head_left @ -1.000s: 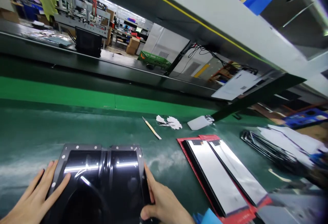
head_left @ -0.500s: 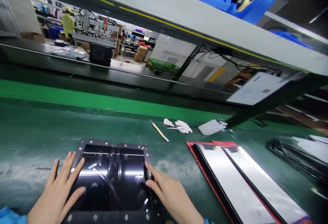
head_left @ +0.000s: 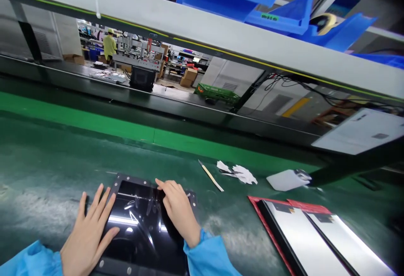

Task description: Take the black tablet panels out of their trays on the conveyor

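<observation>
Head view: a glossy black rectangular panel with white-dotted border (head_left: 132, 225) lies flat at seven o'clock on the green table (head_left: 63, 158). My left hand (head_left: 90, 227) spreads wide at its nine o'clock; my right hand (head_left: 179, 208) bunches at one, grip unclear. Creases suggest unfinished work.

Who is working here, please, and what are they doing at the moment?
Someone in blue sleeves is handling a dark panel on the green bench. The left hand is spread at its left edge; the right hand is near its far edge, its grip unclear. Off to the right lie a thin tool, white scraps and two pale panels.
</observation>
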The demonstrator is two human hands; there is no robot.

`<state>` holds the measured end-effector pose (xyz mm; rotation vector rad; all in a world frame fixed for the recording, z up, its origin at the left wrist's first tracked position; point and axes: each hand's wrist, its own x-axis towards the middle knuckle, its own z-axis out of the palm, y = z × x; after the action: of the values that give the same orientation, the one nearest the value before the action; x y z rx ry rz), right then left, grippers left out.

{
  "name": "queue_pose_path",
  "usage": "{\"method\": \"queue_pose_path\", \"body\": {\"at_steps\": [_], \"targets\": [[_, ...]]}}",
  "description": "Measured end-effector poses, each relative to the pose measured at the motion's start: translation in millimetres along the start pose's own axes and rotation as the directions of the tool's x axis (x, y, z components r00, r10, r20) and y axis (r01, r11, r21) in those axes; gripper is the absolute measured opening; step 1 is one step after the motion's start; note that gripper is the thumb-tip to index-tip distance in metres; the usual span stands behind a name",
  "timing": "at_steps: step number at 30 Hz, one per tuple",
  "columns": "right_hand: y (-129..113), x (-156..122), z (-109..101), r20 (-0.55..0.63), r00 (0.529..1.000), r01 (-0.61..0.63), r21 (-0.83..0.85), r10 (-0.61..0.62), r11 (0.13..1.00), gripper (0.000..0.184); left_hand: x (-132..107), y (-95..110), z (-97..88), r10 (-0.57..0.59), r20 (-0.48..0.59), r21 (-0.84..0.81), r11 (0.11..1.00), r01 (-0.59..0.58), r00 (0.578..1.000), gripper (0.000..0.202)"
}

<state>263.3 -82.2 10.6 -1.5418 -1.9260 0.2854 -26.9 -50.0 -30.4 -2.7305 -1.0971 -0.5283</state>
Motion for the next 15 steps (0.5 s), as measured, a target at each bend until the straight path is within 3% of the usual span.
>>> {"method": "queue_pose_path", "body": {"at_steps": [3,7,12,15], "targets": [[3.5,0.9,1.8,-0.058,0.998,-0.005,0.126,0.012,0.992,0.054,0.8,-0.6,0.1,-0.039,0.066,-0.071,0.997,0.044,0.997,0.070],[1.0,4.9,-3.4,-0.079,0.997,-0.005,0.182,0.020,0.983,0.048,9.3,-1.5,5.0,-0.114,0.121,-0.289,0.946,0.144,0.986,0.061],[-15.4,3.6,-23.5,-0.114,0.993,-0.002,0.215,0.027,0.977,0.041,18.9,-0.1,10.7,-0.179,0.042,-0.662,0.732,0.162,0.983,0.050],[-18.4,-7.9,-37.8,-0.179,0.982,-0.041,0.132,0.065,0.990,0.036,18.2,0.2,9.1,-0.182,0.051,-0.787,0.598,0.152,0.982,0.048]]}}
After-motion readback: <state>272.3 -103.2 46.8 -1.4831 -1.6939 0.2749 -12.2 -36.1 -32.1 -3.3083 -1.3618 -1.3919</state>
